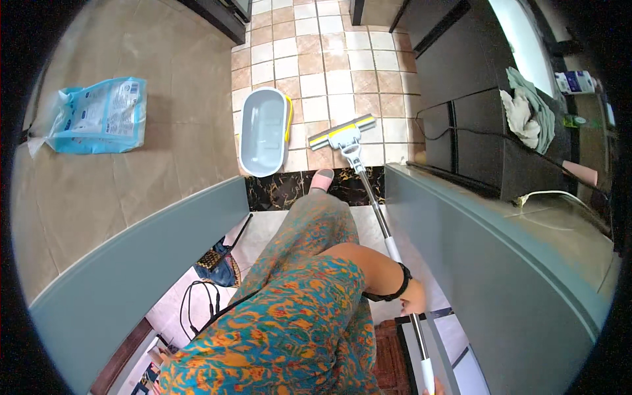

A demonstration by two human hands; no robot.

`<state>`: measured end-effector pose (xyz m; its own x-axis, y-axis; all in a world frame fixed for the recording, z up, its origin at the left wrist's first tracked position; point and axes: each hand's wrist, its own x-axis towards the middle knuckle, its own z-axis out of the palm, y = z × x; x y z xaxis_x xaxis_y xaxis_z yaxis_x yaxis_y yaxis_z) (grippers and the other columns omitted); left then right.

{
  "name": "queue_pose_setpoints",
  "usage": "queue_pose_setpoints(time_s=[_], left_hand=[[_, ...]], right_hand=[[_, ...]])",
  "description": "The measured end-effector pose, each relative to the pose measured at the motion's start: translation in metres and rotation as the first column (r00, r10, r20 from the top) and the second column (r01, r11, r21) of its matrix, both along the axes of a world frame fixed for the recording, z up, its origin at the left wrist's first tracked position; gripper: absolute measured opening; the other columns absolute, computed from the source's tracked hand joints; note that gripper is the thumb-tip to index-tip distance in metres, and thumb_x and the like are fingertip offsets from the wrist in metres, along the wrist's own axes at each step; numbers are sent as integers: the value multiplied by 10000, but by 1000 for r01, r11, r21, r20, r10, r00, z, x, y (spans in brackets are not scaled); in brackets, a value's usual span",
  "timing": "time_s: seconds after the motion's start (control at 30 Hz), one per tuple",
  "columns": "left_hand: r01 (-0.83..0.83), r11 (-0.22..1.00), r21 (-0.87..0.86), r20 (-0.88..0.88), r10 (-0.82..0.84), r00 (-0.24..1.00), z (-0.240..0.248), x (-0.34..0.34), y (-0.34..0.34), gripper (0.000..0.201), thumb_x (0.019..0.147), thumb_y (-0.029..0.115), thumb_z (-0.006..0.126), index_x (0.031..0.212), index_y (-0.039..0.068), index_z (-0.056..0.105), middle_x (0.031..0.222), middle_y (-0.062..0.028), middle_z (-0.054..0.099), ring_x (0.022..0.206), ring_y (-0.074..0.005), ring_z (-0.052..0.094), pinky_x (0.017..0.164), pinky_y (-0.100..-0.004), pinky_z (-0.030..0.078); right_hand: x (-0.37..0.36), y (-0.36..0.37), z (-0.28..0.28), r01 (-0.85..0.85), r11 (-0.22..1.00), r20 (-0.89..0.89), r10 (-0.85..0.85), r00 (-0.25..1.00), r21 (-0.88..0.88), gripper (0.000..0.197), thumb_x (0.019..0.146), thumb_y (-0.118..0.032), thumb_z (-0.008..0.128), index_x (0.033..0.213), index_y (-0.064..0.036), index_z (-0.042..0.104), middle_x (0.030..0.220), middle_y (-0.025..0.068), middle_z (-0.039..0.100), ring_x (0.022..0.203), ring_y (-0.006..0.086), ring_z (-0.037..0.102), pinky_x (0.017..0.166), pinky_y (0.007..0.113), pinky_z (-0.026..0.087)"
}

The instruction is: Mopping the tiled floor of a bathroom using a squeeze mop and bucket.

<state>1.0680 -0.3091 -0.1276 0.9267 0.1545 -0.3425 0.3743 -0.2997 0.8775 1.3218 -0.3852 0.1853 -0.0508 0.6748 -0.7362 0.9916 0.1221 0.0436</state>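
Note:
A mop [374,197] with a metal pole and a wide white, grey and yellow head slants from the tiled floor down to the lower right. My left hand [413,297], with a black band at the wrist, crosses my body and is closed round the pole. At the lower edge, fingers of my right hand [437,388] show at the white upper end of the handle; most of that hand is cut off. The mop head rests on the tiles, right of a grey oval bucket [263,131] with a yellow handle. My pink-socked foot stands at the dark sill.
Grey-blue door frame panels [164,243] [487,250] flank me on both sides. A blue-and-clear plastic package [99,115] lies on the brown surface at left. Cloths [530,112] hang over the dark cabinet at right. Loose black cables [197,303] and a bag lie beside my leg.

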Motion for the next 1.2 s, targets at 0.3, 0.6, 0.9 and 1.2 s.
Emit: queue_pose_setpoints(time_s=[0.3, 0.6, 0.9, 1.2], left_hand=[[-205, 972, 113, -26, 209, 978, -72, -110, -6, 246, 653, 243, 765, 870, 141, 710, 870, -78, 688, 862, -304, 646, 711, -497, 510], [-634, 527, 567, -143, 820, 554, -126, -308, -35, 101, 751, 180, 619, 820, 140, 680, 858, -56, 653, 897, -252, 629, 785, -425, 473], [-801, -486, 349, 48, 863, -503, -121, -374, -111, 428, 777, 174, 585, 1195, 82, 567, 1185, -184, 569, 1171, -360, 487, 931, -452, 434], [-714, -646, 268, -593, 474, -651, -240, -395, -260, 367, 800, 320, 567, 1044, 67, 669, 1083, -201, 631, 1025, -348, 597, 889, -439, 464]], right_hand=[[-91, -16, -101, 175, 984, -278, -161, 947, 25, 379, 838, -133, 656, 1169, 33, 576, 1018, 139, 623, 913, 205, 582, 820, 340, 462], [-276, 25, -206, 110, 991, -517, -132, 846, -73, 397, 880, -134, 604, 1240, 19, 536, 1160, 156, 618, 1064, 208, 576, 939, 326, 422], [-430, 75, -269, -41, 980, -690, 165, 705, 192, 350, 881, -153, 604, 1195, -1, 582, 739, 35, 596, 601, 90, 512, 558, 255, 434], [-420, 59, -277, 19, 999, -670, -36, 741, -32, 385, 906, -154, 570, 1253, 3, 519, 700, -5, 519, 590, 65, 466, 517, 225, 372]])
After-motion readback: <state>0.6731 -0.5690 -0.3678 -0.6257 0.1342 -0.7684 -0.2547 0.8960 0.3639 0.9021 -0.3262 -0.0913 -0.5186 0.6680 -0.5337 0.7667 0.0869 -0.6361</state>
